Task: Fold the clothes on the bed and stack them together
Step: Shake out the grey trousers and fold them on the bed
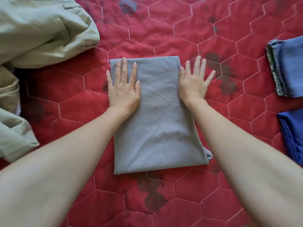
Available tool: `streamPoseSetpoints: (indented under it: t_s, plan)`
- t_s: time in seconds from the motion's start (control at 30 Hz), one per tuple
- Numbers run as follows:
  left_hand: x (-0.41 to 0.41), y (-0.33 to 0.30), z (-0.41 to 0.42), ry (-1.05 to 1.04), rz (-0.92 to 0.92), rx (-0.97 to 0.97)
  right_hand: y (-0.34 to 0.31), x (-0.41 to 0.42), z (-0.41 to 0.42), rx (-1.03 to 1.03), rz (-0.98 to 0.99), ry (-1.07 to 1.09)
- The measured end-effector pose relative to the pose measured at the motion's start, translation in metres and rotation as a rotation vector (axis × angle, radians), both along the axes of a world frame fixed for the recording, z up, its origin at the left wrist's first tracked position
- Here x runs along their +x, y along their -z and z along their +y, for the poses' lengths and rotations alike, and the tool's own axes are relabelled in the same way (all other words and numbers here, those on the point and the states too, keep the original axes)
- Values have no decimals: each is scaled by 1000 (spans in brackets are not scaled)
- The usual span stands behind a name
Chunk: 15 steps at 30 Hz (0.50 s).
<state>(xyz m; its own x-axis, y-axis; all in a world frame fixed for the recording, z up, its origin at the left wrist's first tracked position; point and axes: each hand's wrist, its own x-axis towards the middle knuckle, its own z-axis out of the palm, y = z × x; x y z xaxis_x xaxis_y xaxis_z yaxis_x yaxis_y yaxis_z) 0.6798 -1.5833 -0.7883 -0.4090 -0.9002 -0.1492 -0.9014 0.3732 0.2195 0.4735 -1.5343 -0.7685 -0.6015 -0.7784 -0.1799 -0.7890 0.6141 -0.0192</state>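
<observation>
I see my left hand (123, 89) pressed flat, fingers straight, on the folded grey cloth (157, 125) on the bed (229, 54). My right hand (194, 82), fingers spread and holding nothing, sits at its right edge.

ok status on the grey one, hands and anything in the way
Left hand flat on folded grey garment; right hand open at its right edge. Beige clothes left, blue clothes right, both clear.

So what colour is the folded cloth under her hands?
Plain grey folded cloth, clearest in the head view.

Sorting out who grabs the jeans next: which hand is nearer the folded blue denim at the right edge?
Right hand: beside the grey cloth's right edge, toward the denim. Left hand lies flat on the grey cloth, farther away.
</observation>
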Motion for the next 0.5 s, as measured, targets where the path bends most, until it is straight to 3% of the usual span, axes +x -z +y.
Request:
streamPoseSetpoints:
  t_s: [0.07,0.2,0.37,0.5]
  plan:
    - [0,-7,2,22,-57,15,-9,5,13,-54,15,88]
    - [6,-19,60,119,-8,20,-19,66,57,-315,67,-73]
    - [50,-8,151,183,-30,31,12,130,125,-127,-49,-450]
    - [78,-1,170,182,-13,-18,17,88,159,-55,34,-334]
